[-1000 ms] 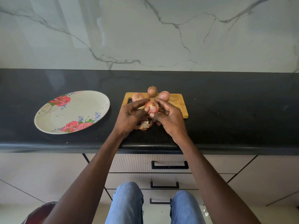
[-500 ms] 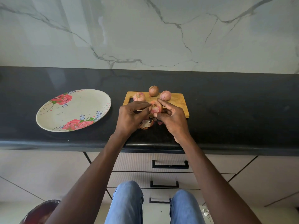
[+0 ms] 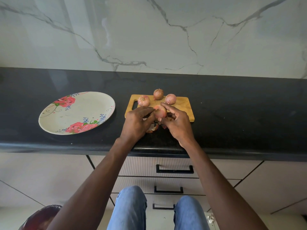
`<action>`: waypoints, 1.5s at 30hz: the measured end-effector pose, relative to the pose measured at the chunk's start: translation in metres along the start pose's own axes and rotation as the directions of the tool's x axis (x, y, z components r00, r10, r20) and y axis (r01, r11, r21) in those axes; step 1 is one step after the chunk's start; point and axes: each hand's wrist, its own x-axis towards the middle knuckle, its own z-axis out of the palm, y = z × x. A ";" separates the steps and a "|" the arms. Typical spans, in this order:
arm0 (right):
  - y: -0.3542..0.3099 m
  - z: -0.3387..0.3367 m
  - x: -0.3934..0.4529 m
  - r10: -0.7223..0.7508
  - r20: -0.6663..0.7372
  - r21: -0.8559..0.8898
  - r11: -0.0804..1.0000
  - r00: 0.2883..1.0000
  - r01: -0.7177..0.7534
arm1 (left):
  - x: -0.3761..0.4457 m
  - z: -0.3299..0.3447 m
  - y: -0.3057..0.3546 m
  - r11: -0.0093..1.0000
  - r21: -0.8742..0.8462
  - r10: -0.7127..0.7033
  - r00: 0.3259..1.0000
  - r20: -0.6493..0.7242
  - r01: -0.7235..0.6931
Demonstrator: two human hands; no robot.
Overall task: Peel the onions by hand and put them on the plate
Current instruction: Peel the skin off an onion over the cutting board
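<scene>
Mid-frame, the left hand and right hand both pinched the onion, light, firm, its papery skin likely slippery, best caught at the tip.

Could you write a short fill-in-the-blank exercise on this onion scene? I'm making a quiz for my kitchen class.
1. The flowered plate holds ____ onions.
2. Both the left hand and the right hand grip ____ onion.
3. ____ other onions sit at the far edge of the wooden cutting board.
4. The plate lies to the ____ of the board.

Missing words: no; one; Three; left
</scene>
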 end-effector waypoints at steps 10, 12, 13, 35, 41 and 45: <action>-0.007 0.000 -0.003 0.043 0.046 0.061 0.997 0.998 -0.046 | -0.001 -0.001 0.005 0.999 0.039 -0.015 0.999 -0.041 0.016; -0.008 -0.001 -0.004 0.051 0.049 0.067 0.996 0.998 -0.054 | 0.000 0.000 0.006 0.999 0.030 -0.024 0.999 -0.040 0.025; -0.009 -0.001 -0.004 0.054 0.052 0.072 0.996 0.997 -0.058 | 0.000 0.000 0.006 0.999 0.025 -0.032 0.999 -0.039 0.033; -0.015 -0.005 -0.006 0.066 0.128 0.177 0.980 0.990 -0.089 | 0.003 -0.004 0.010 0.937 -0.141 -0.329 0.943 -0.058 0.319; -0.014 -0.003 -0.006 0.071 0.091 0.177 0.980 0.993 -0.087 | 0.004 -0.005 0.013 0.943 -0.116 -0.321 0.946 -0.050 0.313; -0.012 -0.004 -0.005 0.078 0.044 0.166 0.982 0.996 -0.085 | 0.006 -0.004 0.010 0.932 -0.105 -0.355 0.933 -0.065 0.348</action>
